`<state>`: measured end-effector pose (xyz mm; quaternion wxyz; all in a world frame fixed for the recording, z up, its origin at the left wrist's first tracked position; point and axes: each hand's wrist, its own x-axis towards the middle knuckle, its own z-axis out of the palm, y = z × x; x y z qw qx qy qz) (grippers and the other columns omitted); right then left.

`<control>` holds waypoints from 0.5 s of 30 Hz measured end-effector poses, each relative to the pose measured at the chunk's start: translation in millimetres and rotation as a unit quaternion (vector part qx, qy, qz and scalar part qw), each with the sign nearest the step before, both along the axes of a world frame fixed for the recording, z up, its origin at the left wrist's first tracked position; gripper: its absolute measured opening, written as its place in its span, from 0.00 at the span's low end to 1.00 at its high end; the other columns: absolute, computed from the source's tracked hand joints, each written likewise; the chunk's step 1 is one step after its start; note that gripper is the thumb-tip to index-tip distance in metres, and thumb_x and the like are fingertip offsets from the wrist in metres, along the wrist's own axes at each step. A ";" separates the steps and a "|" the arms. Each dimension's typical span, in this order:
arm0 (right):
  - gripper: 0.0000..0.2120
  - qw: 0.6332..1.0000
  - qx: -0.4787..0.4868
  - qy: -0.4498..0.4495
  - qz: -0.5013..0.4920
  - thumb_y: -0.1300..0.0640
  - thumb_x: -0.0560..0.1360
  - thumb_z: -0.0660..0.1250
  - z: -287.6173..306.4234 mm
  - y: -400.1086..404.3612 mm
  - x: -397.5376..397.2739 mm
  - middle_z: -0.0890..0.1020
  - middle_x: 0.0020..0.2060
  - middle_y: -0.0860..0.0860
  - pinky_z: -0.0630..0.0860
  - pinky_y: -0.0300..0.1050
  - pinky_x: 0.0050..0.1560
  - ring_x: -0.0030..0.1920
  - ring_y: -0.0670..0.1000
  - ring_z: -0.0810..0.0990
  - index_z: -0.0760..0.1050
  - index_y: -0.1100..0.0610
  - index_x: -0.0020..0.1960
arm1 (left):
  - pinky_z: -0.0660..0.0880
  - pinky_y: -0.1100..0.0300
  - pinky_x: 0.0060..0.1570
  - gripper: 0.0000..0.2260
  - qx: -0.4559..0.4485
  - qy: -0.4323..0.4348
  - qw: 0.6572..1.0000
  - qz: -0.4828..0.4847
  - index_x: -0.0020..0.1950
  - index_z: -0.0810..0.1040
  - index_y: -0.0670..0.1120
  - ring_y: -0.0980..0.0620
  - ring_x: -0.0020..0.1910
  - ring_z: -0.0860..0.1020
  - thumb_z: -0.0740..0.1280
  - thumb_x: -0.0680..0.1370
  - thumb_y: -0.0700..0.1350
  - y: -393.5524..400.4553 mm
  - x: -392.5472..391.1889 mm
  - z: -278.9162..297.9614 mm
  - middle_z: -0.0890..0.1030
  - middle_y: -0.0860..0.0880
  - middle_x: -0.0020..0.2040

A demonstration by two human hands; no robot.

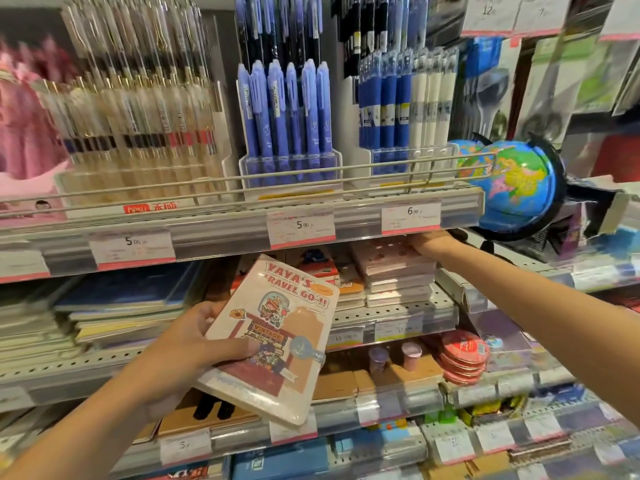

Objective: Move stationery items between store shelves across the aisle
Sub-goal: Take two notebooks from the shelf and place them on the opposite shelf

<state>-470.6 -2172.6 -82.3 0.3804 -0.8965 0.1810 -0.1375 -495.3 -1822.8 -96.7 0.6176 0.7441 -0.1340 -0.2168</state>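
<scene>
Head view: left hand [187,344] at lower centre of frame, thumb across cover, fingers curled round edge of notebook [273,341], held tilted before shelves. Right arm stretched to centre right; right hand [420,242] mostly hidden under shelf edge [360,223], over pink notebook stack [394,268]; grip unclear.

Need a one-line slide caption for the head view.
Left hand holds a notebook; right hand reaches under the pen shelf toward stacked notebooks.
</scene>
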 end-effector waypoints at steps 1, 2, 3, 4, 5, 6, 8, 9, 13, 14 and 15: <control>0.19 0.999 -0.040 0.015 0.001 0.61 0.80 0.53 -1.1 -1.9 0.6 0.66 0.71 0.60 0.61 0.50 0.71 0.71 0.58 0.64 0.61 0.62 0.71 | 0.80 0.59 0.28 0.21 -0.003 0.003 1.000 0.003 0.55 0.72 0.41 0.43 0.36 0.84 0.72 0.65 0.33 1.6 0.5 -0.2 0.86 0.41 0.43; 0.19 0.997 -0.068 0.035 -0.006 0.60 0.80 0.55 -3.6 -6.6 1.6 0.68 0.70 0.60 0.61 0.52 0.71 0.70 0.59 0.66 0.63 0.63 0.70 | 0.80 0.58 0.28 0.23 -0.003 0.002 1.000 0.003 0.55 0.71 0.40 0.43 0.36 0.85 0.74 0.63 0.34 3.6 1.0 -0.9 0.85 0.40 0.43; 0.19 0.994 -0.085 0.062 -0.019 0.59 0.79 0.57 -5.8 -9.4 1.7 0.70 0.68 0.61 0.63 0.52 0.71 0.69 0.59 0.67 0.66 0.64 0.68 | 0.80 0.58 0.29 0.27 0.000 -0.001 1.000 0.002 0.56 0.71 0.41 0.43 0.37 0.85 0.77 0.60 0.37 6.2 1.7 -1.7 0.85 0.40 0.44; 0.19 0.988 -0.114 0.092 -0.039 0.57 0.78 0.58 -9.2 -10.9 3.2 0.71 0.67 0.61 0.64 0.52 0.70 0.68 0.59 0.68 0.69 0.63 0.67 | 0.81 0.57 0.29 0.34 0.004 -0.004 1.000 -0.001 0.56 0.72 0.41 0.42 0.38 0.85 0.81 0.54 0.41 8.6 2.1 -2.2 0.85 0.40 0.44; 0.19 0.980 -0.152 0.117 -0.052 0.55 0.78 0.58 -7.9 -5.3 0.5 0.72 0.67 0.61 0.65 0.51 0.69 0.68 0.60 0.68 0.69 0.63 0.66 | 0.81 0.57 0.29 0.41 0.006 -0.005 1.000 -0.001 0.55 0.72 0.42 0.42 0.39 0.85 0.83 0.46 0.46 11.1 2.4 -2.8 0.86 0.40 0.44; 0.19 0.970 -0.204 0.114 -0.062 0.55 0.78 0.57 -7.3 1.0 -0.3 0.72 0.66 0.61 0.67 0.52 0.66 0.67 0.61 0.69 0.69 0.61 0.66 | 0.81 0.57 0.30 0.47 0.003 -0.005 1.000 0.003 0.55 0.72 0.43 0.42 0.40 0.85 0.83 0.39 0.50 13.5 2.8 -2.9 0.86 0.41 0.44; 0.16 0.946 -0.317 0.057 -0.031 0.55 0.77 0.57 -3.4 23.8 -5.2 0.77 0.56 0.61 0.71 0.49 0.49 0.56 0.60 0.75 0.72 0.61 0.61 | 0.81 0.57 0.30 0.52 -0.004 -0.009 1.000 0.012 0.56 0.71 0.43 0.42 0.40 0.85 0.82 0.35 0.53 17.1 3.5 -3.0 0.86 0.41 0.44; 0.13 0.937 -0.348 0.034 0.010 0.54 0.77 0.57 -2.5 37.9 -9.5 0.79 0.47 0.60 0.70 0.44 0.41 0.48 0.59 0.76 0.73 0.61 0.55 | 0.81 0.57 0.30 0.52 -0.007 -0.012 1.000 0.015 0.57 0.71 0.43 0.42 0.40 0.85 0.82 0.35 0.53 18.7 3.4 -2.5 0.86 0.41 0.44; 0.25 0.870 -0.453 -0.012 0.194 0.43 0.74 0.60 -13.5 73.0 -0.7 0.79 0.55 0.52 0.75 0.45 0.44 0.54 0.55 0.78 0.67 0.54 0.67 | 0.80 0.57 0.30 0.53 -0.013 -0.011 1.000 0.025 0.58 0.71 0.42 0.42 0.39 0.85 0.82 0.34 0.53 22.8 2.6 -1.8 0.86 0.41 0.44; 0.30 0.851 -0.476 -0.010 0.222 0.41 0.73 0.60 -16.6 77.4 3.7 0.76 0.62 0.51 0.76 0.47 0.51 0.59 0.54 0.76 0.63 0.53 0.70 | 0.81 0.57 0.30 0.53 -0.015 -0.009 0.999 0.028 0.58 0.71 0.42 0.41 0.39 0.85 0.82 0.35 0.53 23.6 1.9 -1.4 0.86 0.41 0.44; 0.34 0.843 -0.485 0.004 0.232 0.39 0.72 0.61 -19.3 80.8 7.1 0.73 0.66 0.51 0.75 0.48 0.56 0.63 0.54 0.74 0.60 0.53 0.72 | 0.81 0.56 0.30 0.53 -0.016 -0.009 0.999 0.033 0.58 0.71 0.42 0.41 0.40 0.85 0.82 0.35 0.53 23.6 0.8 -0.5 0.86 0.40 0.44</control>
